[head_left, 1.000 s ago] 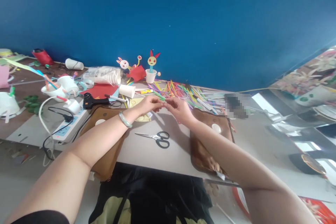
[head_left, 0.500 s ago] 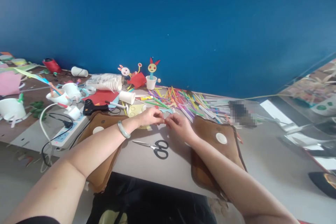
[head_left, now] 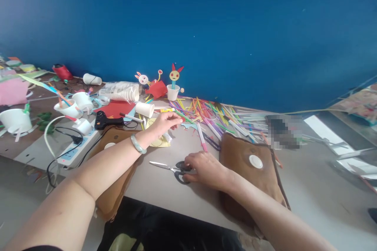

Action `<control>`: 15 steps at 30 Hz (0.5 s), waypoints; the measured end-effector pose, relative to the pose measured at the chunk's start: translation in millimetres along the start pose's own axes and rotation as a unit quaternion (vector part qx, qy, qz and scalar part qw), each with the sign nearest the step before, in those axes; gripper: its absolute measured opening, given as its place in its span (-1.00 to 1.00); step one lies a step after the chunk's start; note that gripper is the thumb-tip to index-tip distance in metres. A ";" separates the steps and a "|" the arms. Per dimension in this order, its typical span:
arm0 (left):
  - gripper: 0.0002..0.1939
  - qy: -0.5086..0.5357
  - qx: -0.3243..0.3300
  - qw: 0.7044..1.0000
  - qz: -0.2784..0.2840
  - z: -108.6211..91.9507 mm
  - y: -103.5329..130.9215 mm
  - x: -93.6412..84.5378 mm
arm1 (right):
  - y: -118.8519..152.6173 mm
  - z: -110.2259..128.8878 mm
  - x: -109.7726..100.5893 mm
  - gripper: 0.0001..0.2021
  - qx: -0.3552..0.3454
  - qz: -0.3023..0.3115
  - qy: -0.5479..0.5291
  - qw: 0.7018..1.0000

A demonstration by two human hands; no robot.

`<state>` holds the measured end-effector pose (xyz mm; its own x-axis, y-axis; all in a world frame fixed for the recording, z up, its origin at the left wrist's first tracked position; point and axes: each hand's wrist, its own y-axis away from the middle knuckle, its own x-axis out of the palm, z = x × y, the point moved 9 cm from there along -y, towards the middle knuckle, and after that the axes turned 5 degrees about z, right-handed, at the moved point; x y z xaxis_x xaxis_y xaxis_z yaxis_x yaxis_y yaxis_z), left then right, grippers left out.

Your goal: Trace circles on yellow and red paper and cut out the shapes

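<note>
My left hand [head_left: 165, 125] is raised above the table, thumb and fingertips pinched on a small red piece [head_left: 183, 119], perhaps paper. Lower down, my right hand [head_left: 206, 168] has its fingers curled round the black handles of the scissors [head_left: 172, 169], which lie on the table with the blades pointing left. Beneath my left hand is a yellow sheet [head_left: 160, 142] with circles drawn on it. A pink and white marker [head_left: 202, 137] lies just beyond my right hand.
Colourful sticks and straws [head_left: 206, 113] are heaped along the wall. Two brown cushions [head_left: 247, 180] flank the work spot. A black glue gun [head_left: 107, 120], a power strip [head_left: 78, 151], stacked paper cups [head_left: 122, 92] and a potted paper figure [head_left: 173, 86] stand further back.
My right hand has left my left hand's fingertips and moved down onto the scissors' handles. The marker behind it now shows. My left hand keeps its pinch, shifted slightly.
</note>
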<state>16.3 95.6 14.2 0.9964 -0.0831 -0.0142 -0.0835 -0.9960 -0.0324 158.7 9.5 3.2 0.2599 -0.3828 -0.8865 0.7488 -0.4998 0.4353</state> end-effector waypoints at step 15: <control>-0.71 0.154 -0.020 0.985 -0.075 -11.0 4.6 -7.1 | 2.2 -11.7 -16.3 -0.83 0.051 -0.022 0.058 0.997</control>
<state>9.0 91.2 25.2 0.9545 0.0651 0.2909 0.0597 -0.9978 0.0276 163.2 23.6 16.7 0.3016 -0.2701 -0.9144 0.6965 -0.5924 0.4048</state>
